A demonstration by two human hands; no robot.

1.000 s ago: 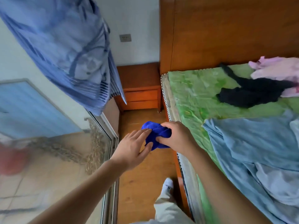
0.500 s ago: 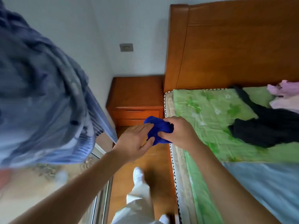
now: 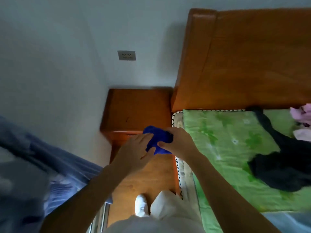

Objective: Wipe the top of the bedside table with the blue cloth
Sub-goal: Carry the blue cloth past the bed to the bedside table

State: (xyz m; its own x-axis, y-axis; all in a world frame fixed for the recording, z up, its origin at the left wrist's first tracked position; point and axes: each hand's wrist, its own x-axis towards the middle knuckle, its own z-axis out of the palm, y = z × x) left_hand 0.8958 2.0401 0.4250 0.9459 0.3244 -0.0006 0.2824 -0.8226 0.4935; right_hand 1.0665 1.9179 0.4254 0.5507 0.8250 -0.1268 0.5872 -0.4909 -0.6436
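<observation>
Landmark: the square, orange-brown wooden bedside table [image 3: 138,108], which stands in the corner against the pale wall.

Far left of the table and nearer the camera hangs a blue-grey patterned fabric curtain [image 3: 50,165], blurred.

On the wall above the table sits a grey rectangular wall socket [image 3: 126,55].

In front of the table's front edge is the person's left hand [image 3: 134,152]. Its fingers lie fairly straight against the left side of the cloth and its thumb touches the lower edge. They are not curled round it.

The crumpled, bright blue cloth [image 3: 159,138] is held up between both hands. In view it overlaps the table's front right corner. Whether it touches the wood cannot be told.

The right hand [image 3: 180,142] is at the table's front right corner. Its fingers are curled over the cloth and its thumb is pressed into it, a firm grasp.

Below the table in view lies the brown wooden floor [image 3: 148,179], with a white shoe [image 3: 141,205] and a pale trouser leg [image 3: 168,206].

Immediately right of the table rises the tall orange-brown wooden headboard [image 3: 244,61]. In front of it, just beside the table, lies the green patterned bedsheet [image 3: 218,140].

Further right of the table, a black crumpled garment [image 3: 282,165] lies on the sheet. Farthest right is a pink bundled garment [image 3: 303,115], partly cut off by the frame edge.
</observation>
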